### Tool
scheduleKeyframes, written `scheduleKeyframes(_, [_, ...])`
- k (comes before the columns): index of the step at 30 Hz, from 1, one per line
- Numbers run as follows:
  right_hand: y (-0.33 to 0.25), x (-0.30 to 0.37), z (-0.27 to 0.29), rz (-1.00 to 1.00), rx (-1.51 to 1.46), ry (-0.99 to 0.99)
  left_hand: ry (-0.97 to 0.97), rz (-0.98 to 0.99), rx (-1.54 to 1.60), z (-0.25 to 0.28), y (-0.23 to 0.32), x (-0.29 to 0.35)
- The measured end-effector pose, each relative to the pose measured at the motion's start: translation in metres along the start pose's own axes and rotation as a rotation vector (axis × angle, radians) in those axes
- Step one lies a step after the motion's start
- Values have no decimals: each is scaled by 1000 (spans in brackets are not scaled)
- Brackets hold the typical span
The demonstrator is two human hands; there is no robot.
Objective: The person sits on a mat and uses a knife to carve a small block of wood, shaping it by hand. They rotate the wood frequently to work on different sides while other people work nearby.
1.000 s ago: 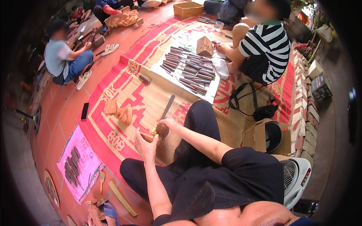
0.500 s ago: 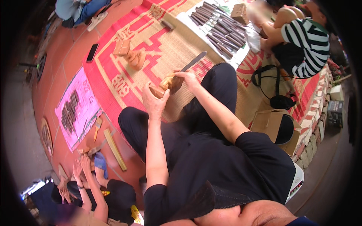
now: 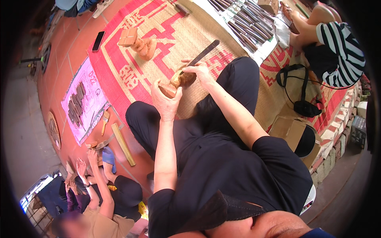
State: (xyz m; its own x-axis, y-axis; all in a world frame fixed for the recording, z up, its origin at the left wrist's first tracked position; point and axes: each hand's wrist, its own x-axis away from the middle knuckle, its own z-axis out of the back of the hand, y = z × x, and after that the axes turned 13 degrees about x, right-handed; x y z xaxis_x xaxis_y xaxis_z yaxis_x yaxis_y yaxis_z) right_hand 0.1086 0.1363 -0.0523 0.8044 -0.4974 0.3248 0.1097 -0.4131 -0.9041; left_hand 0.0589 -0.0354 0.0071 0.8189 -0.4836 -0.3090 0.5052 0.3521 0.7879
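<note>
Over the mat in front of my lap, my left hand (image 3: 166, 101) grips the squared base of a small wooden carving (image 3: 176, 78). The carving's pale, rounded part points toward my right hand (image 3: 201, 73), whose fingers are closed round a long, flat, dark file (image 3: 203, 52). The file slants up and to the right, its rounded end free in the air. Its other end lies against the carving, partly hidden by my fingers. Farther off on the mat stands another wooden carving (image 3: 143, 47) with a block-shaped end.
Many dark-handled tools (image 3: 250, 25) lie on a white sheet at the far right. A phone (image 3: 98, 41), a pink sheet (image 3: 82, 127) with dark sticks, a brush (image 3: 105, 122) and a wooden strip (image 3: 123, 144) are at left. People sit on both sides; a cardboard box (image 3: 282, 133) is near my right.
The view has shifted slightly, so the mat's things sit higher. Both my hands keep their hold, and the file has turned a little against the carving. A neighbour's hands at lower left have moved.
</note>
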Motion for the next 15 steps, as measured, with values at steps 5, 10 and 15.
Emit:
scheduleKeyframes(5, [-6, 3, -5, -76, -2, -28, 26, -12, 6, -4, 2, 0])
scheduleKeyframes(10, [7, -8, 2, -64, -61, 111, 7, -19, -33, -5, 7, -2])
scheduleKeyframes(15, [-5, 2, -6, 50, 78, 10, 25, 5, 4, -4, 2, 2])
